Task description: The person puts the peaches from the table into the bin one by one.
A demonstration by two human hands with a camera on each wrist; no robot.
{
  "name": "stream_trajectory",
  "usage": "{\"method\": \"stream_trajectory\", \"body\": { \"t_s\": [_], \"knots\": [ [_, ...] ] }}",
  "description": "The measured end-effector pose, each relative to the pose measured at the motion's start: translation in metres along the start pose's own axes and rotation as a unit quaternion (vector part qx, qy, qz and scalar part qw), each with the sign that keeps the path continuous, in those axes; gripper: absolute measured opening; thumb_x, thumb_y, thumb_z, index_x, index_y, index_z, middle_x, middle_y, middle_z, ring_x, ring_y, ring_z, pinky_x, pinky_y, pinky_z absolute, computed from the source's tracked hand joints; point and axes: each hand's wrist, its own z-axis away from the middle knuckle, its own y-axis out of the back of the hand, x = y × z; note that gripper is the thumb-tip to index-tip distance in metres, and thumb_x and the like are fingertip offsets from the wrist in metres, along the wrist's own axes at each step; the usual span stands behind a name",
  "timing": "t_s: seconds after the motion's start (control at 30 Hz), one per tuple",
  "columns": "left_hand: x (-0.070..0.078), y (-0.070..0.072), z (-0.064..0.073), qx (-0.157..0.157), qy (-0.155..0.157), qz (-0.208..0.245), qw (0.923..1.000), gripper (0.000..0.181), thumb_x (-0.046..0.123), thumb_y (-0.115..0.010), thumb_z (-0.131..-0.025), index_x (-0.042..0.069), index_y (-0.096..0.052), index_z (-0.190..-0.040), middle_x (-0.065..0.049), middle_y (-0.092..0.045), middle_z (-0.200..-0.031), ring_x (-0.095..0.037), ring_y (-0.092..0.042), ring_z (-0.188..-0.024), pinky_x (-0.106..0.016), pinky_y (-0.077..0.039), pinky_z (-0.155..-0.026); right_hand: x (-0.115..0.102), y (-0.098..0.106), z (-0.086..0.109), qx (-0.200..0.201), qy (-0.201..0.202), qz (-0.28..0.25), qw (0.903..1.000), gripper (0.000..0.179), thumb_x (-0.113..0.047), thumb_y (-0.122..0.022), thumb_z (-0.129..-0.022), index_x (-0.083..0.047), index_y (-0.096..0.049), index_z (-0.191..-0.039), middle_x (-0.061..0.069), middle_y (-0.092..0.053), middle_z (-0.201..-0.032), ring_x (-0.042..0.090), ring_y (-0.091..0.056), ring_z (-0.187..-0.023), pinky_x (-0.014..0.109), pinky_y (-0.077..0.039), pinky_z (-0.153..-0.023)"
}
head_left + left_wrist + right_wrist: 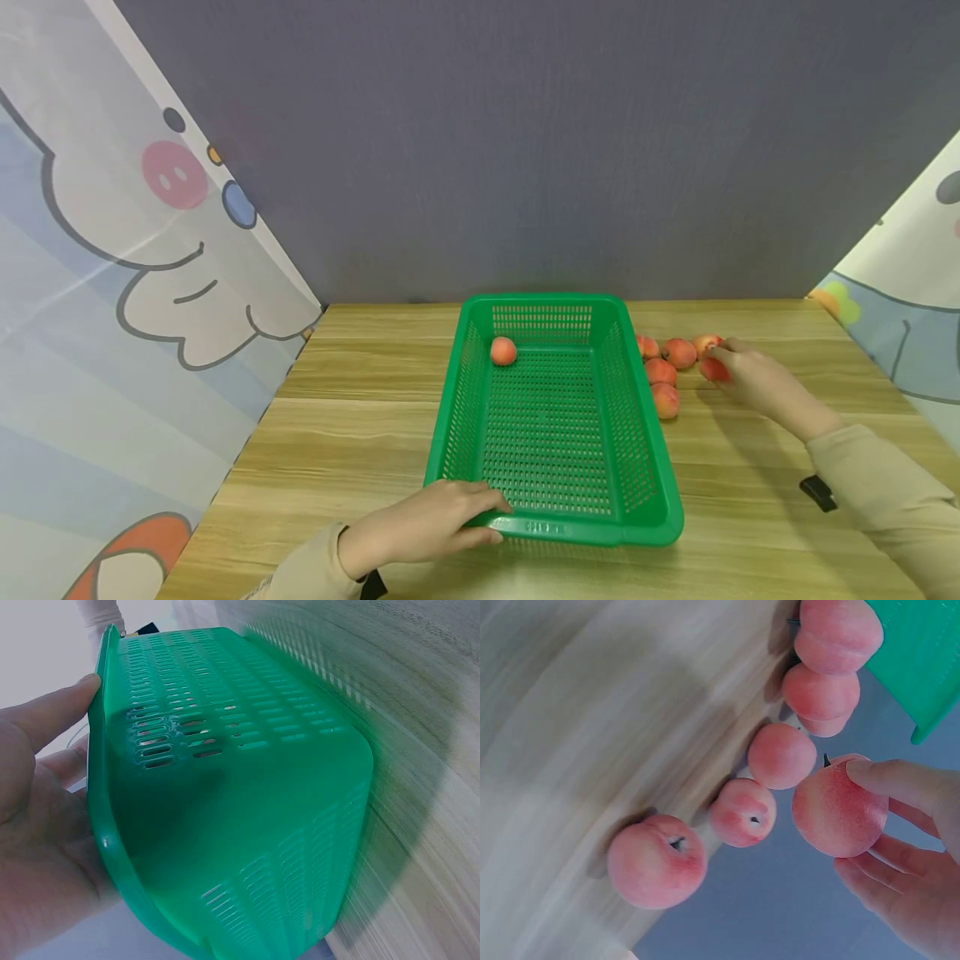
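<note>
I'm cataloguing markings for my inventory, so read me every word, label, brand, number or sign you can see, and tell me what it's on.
No text is readable.
Faint marking on the near rim of the green basket: too small and blurred to quote.
Peaches and cartoon panels: no lettering visible.

Basket (547,433) on surface (337,450), roughly mid-width, long sides running front to back. Lone peach (503,351) inside, far-left corner. Peach cluster (660,372) on surface, just right of basket's far half: some close by its side, others further right. Right hand (757,379) right of cluster, holding another peach (840,811). Left hand (427,525) on basket's near rim, left of middle. Back wall (480,150) behind surface; left sheet (82,333) and right sheet (918,279) flank it.
</note>
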Motion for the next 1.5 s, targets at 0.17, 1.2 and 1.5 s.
{"method": "stream_trajectory", "body": {
  "t_s": [0.17, 1.2, 1.5],
  "knots": [
    [0.001, -0.001, 0.001, -0.001, 0.004, 0.004, 1.0, 0.031, 0.033, -0.043, -0.092, 0.011, -0.057, -0.11, 0.005, -0.06, -0.101, -0.001, -0.055, -0.091, -0.017, -0.044, -0.076, -0.004, 0.007, -0.006, -0.001, 0.013, 0.001, 0.9999, 0.039, 0.012, -0.077, -0.046, 0.009, -0.06, -0.081, 0.025, -0.053, -0.079, 0.039, -0.055, -0.067, 0.045, -0.047, -0.051],
    [0.001, 0.0, 0.001, 0.005, 0.0, 0.003, 1.0, 0.028, 0.032, -0.045, -0.092, 0.012, -0.056, -0.109, 0.005, -0.06, -0.1, -0.001, -0.056, -0.089, -0.014, -0.043, -0.075, -0.039, 0.047, -0.054, 0.024, 0.08, 0.023, 0.9962, 0.055, 0.009, -0.081, -0.043, 0.005, -0.06, -0.093, 0.02, -0.053, -0.091, 0.033, -0.052, -0.079, 0.04, -0.048, -0.057],
    [0.002, 0.0, 0.001, 0.008, -0.001, 0.001, 1.0, 0.028, 0.032, -0.046, -0.092, 0.012, -0.057, -0.109, 0.005, -0.06, -0.1, -0.001, -0.056, -0.088, -0.014, -0.043, -0.075, -0.046, 0.052, -0.066, 0.01, 0.073, 0.022, 0.997, 0.048, 0.015, -0.076, -0.051, 0.005, -0.06, -0.094, 0.02, -0.054, -0.092, 0.033, -0.051, -0.08, 0.04, -0.048, -0.057]
  ]
}}
